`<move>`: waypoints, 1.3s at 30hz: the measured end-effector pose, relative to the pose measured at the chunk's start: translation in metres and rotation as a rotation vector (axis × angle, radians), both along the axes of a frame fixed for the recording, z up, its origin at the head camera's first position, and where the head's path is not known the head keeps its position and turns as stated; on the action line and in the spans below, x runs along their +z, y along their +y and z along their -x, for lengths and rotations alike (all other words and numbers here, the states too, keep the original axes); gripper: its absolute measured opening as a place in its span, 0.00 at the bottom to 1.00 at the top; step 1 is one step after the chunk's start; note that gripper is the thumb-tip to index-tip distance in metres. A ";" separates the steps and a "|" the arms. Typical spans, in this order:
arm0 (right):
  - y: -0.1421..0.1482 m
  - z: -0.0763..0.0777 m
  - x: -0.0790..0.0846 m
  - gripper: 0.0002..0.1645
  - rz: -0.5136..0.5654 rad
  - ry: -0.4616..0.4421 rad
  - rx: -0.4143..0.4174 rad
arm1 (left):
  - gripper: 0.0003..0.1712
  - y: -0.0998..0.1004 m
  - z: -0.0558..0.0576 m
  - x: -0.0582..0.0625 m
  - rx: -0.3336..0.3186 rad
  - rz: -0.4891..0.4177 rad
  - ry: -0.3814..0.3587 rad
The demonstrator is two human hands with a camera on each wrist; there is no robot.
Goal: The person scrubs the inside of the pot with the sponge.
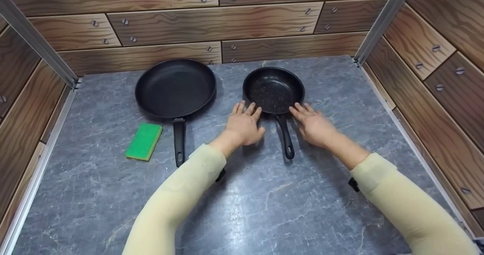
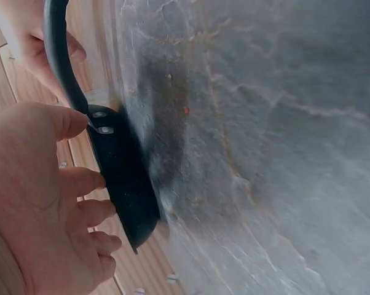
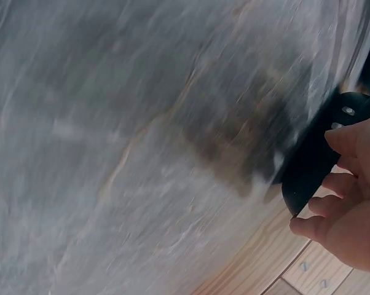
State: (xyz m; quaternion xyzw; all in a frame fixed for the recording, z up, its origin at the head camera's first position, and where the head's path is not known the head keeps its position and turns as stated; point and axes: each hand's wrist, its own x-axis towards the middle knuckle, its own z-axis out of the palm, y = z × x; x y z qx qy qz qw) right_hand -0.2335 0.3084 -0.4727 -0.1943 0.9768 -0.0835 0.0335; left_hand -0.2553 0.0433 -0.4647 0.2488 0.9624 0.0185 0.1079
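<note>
A small black frying pan (image 1: 273, 90) with a speckled inside sits on the grey marbled table, its handle (image 1: 286, 138) pointing toward me. At its near left rim is my left hand (image 1: 245, 124), fingers spread and fingertips right at the edge. My right hand (image 1: 314, 124) mirrors it at the near right rim, fingers extended. In the left wrist view, the left fingers reach along the side of the frying pan (image 2: 126, 178), near the riveted handle base. From the right wrist, the right hand (image 3: 351, 190) shows its fingertips at the pan's side wall (image 3: 314, 163).
To the left lies a larger black frying pan (image 1: 176, 88), its handle (image 1: 179, 141) also toward me. A green and yellow sponge (image 1: 144, 141) rests beside that handle. Wood-patterned walls (image 1: 211, 24) with metal corner posts (image 1: 382, 24) enclose the table (image 1: 261, 209) at the back and sides.
</note>
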 end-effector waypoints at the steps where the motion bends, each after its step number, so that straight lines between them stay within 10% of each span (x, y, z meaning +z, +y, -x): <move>1: -0.002 -0.002 0.000 0.41 -0.003 0.004 -0.002 | 0.44 -0.001 -0.002 0.000 -0.004 -0.002 0.001; 39: -0.049 -0.051 -0.003 0.42 0.039 -0.008 0.074 | 0.44 -0.054 -0.068 -0.001 0.033 -0.036 0.050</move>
